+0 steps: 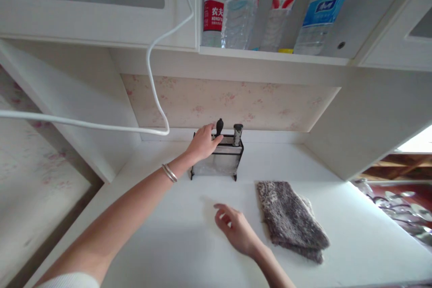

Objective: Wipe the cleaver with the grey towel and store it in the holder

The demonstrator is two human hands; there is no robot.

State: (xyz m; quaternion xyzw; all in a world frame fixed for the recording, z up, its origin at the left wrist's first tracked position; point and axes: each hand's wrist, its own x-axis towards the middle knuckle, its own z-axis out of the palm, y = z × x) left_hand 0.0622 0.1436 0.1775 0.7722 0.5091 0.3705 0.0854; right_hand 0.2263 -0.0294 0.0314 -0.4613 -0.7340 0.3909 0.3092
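My left hand point(203, 142) reaches to the back of the white counter point(175, 234) and rests on the top rim of a clear knife holder with a black frame point(218, 159). Its fingers lie beside a black handle point(219, 126) that sticks up from the holder; a second, grey handle point(237, 134) stands to the right. A bracelet sits on that wrist. My right hand point(234, 227) hovers low over the counter, fingers loosely curled and apart, holding nothing. A folded grey speckled cloth point(290, 220) lies just right of it.
A white cable point(153, 85) hangs down from the cupboard and runs left across the alcove. Several water bottles point(241, 6) stand on the open shelf above. Cupboard walls close in the counter on both sides. Shiny metal utensils point(401, 211) lie at the far right.
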